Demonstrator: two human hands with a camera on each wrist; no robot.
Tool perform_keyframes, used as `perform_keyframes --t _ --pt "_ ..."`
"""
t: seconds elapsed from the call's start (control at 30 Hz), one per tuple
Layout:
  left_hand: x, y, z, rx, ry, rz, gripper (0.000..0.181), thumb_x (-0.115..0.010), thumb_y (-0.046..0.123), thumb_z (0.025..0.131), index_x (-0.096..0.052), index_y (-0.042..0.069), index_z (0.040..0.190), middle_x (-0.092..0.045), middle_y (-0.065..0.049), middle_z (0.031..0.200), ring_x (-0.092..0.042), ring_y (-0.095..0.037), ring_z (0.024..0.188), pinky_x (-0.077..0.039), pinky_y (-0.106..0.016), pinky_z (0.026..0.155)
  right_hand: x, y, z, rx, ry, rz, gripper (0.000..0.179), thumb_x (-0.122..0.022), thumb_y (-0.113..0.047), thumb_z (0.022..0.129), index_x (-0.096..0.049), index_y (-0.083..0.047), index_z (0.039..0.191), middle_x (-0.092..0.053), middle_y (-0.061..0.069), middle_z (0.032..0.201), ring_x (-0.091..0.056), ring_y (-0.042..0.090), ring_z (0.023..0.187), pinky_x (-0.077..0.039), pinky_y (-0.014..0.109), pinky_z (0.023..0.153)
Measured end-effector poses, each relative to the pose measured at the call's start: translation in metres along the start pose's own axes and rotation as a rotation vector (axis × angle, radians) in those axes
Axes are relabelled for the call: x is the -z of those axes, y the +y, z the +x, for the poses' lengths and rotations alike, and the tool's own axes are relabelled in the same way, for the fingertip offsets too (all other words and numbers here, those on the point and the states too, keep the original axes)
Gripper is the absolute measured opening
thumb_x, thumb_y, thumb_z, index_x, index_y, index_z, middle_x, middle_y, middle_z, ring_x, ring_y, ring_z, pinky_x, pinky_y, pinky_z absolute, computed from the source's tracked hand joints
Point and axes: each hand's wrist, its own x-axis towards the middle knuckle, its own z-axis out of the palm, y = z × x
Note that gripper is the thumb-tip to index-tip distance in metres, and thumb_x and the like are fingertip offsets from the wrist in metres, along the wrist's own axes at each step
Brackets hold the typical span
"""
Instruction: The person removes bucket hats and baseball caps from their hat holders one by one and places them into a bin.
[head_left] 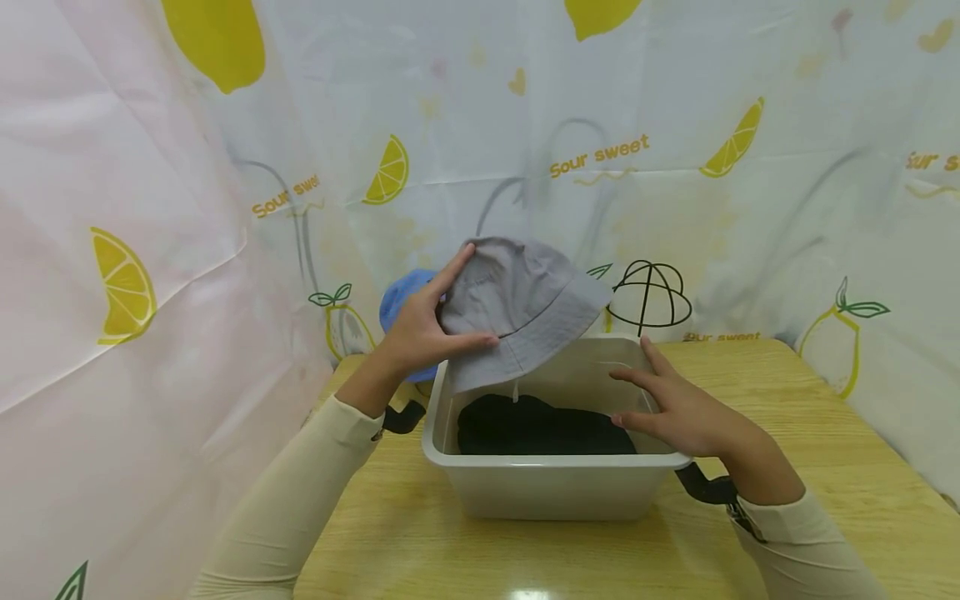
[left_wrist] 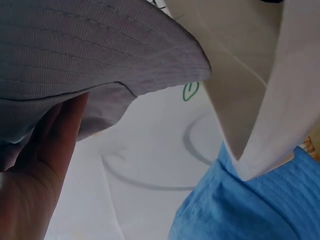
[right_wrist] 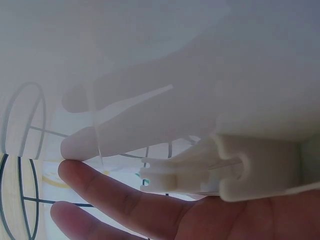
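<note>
My left hand [head_left: 416, 329] grips a grey bucket hat [head_left: 517, 292] by its crown, thumb toward the brim. The hat is tilted, its brim overlapping the left part of a cream plastic bin [head_left: 555, 490] in the head view. From below, the left wrist view shows the stitched brim [left_wrist: 100, 47], with fingers partly hidden behind its edge. Inside the bin lies a black cloth item [head_left: 543, 429], its kind unclear. At the bin's right rim, my right hand [head_left: 686, 408] has its fingers spread loosely and holds nothing; the right wrist view shows its fingers [right_wrist: 130, 200] beside the glossy bin wall.
Behind the bin's left side is a blue bucket hat [head_left: 403, 298], partly hidden by my left hand. A black wire hat stand [head_left: 648, 298] rises behind the bin's right back corner. The wooden table [head_left: 810, 467] meets a lemon-print curtain [head_left: 480, 100] at the back and left.
</note>
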Motion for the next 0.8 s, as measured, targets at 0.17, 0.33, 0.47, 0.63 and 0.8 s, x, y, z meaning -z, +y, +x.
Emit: perform_keyframes --t 0.17,0.33,0.47,0.63,0.8 --pt "-0.0032 -0.0021 -0.0019 0.028 -0.053 -0.023 0.113 -0.095 0.034 0.075 -0.023 0.052 0.16 -0.038 0.006 0.164 -0.051 -0.018 0.136 -0.049 -0.049 0.105 -0.0005 -0.0004 0.0003 -0.006 -0.003 -0.006 0.067 -0.067 -0.049 0.099 -0.05 -0.013 0.153 0.013 0.023 0.172 -0.012 0.059 0.153 -0.03 0.076 0.11" --pt "-0.0039 -0.0028 -0.0018 0.032 -0.106 -0.1 0.109 -0.093 0.031 0.078 -0.025 0.05 0.161 -0.032 0.011 0.166 -0.045 -0.017 0.143 -0.045 -0.051 0.11 -0.0002 -0.0004 0.0002 -0.006 0.003 0.003 0.067 -0.068 -0.048 0.098 -0.051 -0.013 0.152 0.013 0.024 0.171 -0.011 0.059 0.153 -0.029 0.076 0.111" --pt "-0.0036 -0.0027 -0.0017 0.041 -0.144 -0.14 0.107 -0.092 0.034 0.078 -0.025 0.05 0.161 -0.03 0.009 0.167 -0.046 -0.018 0.142 -0.045 -0.051 0.111 0.0 -0.0003 0.0006 -0.003 0.004 0.013 0.065 -0.068 -0.045 0.099 -0.051 -0.012 0.151 0.013 0.024 0.171 -0.011 0.06 0.152 -0.028 0.076 0.111" --pt "-0.0045 -0.0041 -0.0019 0.068 -0.187 -0.081 0.109 -0.094 0.04 0.076 -0.025 0.052 0.16 -0.038 0.005 0.164 -0.049 -0.018 0.138 -0.046 -0.048 0.109 0.0 -0.0006 0.0007 -0.005 0.003 0.019 0.066 -0.069 -0.044 0.098 -0.049 -0.012 0.153 0.013 0.023 0.171 -0.01 0.06 0.152 -0.028 0.077 0.111" --pt "-0.0064 -0.0087 -0.0023 0.064 -0.257 0.033 0.112 -0.095 0.043 0.073 -0.025 0.052 0.16 -0.041 0.005 0.163 -0.049 -0.017 0.138 -0.046 -0.046 0.107 0.0001 -0.0008 0.0009 -0.017 0.0 0.041 0.075 -0.071 -0.045 0.097 -0.042 -0.013 0.158 0.015 0.02 0.172 -0.006 0.058 0.154 -0.024 0.078 0.112"
